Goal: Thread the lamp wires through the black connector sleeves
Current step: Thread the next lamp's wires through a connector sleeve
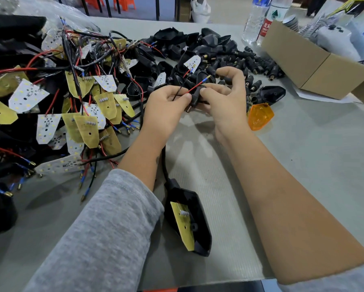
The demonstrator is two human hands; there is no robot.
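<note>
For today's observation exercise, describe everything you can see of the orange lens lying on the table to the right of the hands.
The orange lens is a translucent, glossy piece, plastic by its look, with faceted faces and an angular, roughly shield-like outline. It lies on the grey table just right of the right hand, in front of a black lamp housing. Whether it touches either cannot be told.

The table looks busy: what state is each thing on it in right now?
Left hand: grip pinching the red wire.
Right hand: grip holding the black connector sleeve.
Red wire: running up out of the sleeve, tip free.
Black lamp housing: lying open, yellow board inside.
Orange lens: loose, unfitted.
Cardboard box: open.
Water bottle: upright.
</note>
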